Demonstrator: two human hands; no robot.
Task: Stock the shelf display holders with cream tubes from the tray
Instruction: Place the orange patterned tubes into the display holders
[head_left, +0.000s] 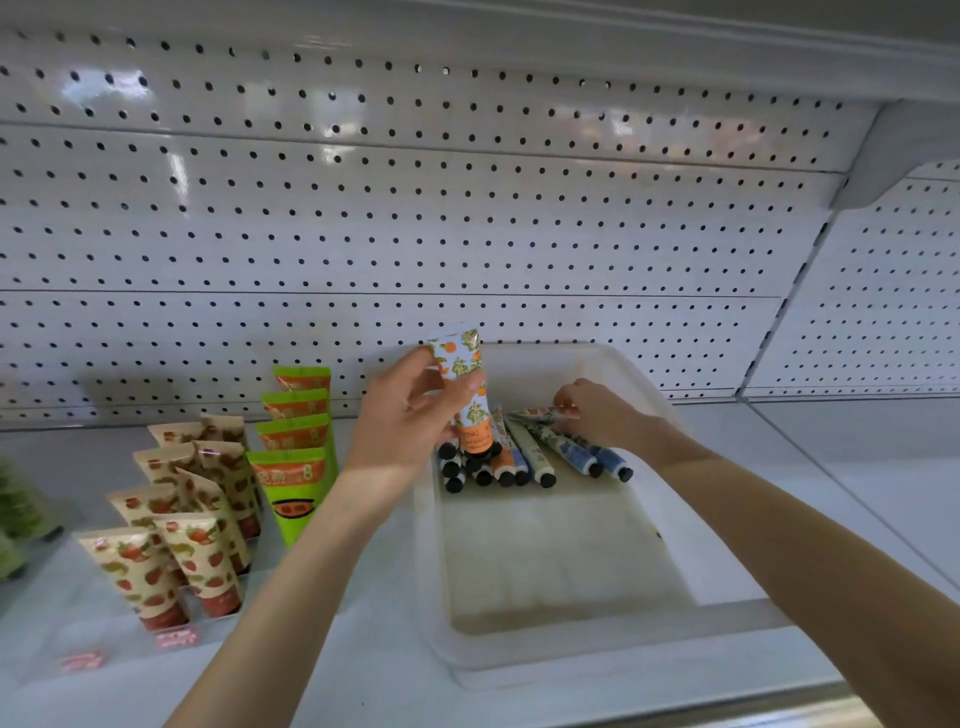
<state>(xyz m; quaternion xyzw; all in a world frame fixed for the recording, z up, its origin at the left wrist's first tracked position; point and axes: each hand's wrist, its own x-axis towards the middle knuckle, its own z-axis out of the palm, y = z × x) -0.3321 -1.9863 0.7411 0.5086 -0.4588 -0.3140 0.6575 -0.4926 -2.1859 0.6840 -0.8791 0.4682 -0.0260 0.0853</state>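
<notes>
The white tray (571, 644) is sitting on the shelf (363, 680). Left of the tray, strawberry-print tubes (171, 551) are standing cap-down in clear display holders (104, 644), with green tubes (296, 452) standing in a row just beyond them. At the tray's far end, a pile of cream tubes (519, 460) is lying with black caps pointing toward the person. The left hand (410, 415) is gripping an orange-print tube (462, 374) upright, cap-down, over the pile's left edge. The right hand (597, 415) is pinching another tube (535, 414) lying on the pile. Behind the tray, the white pegboard (415, 218) is rising
</notes>
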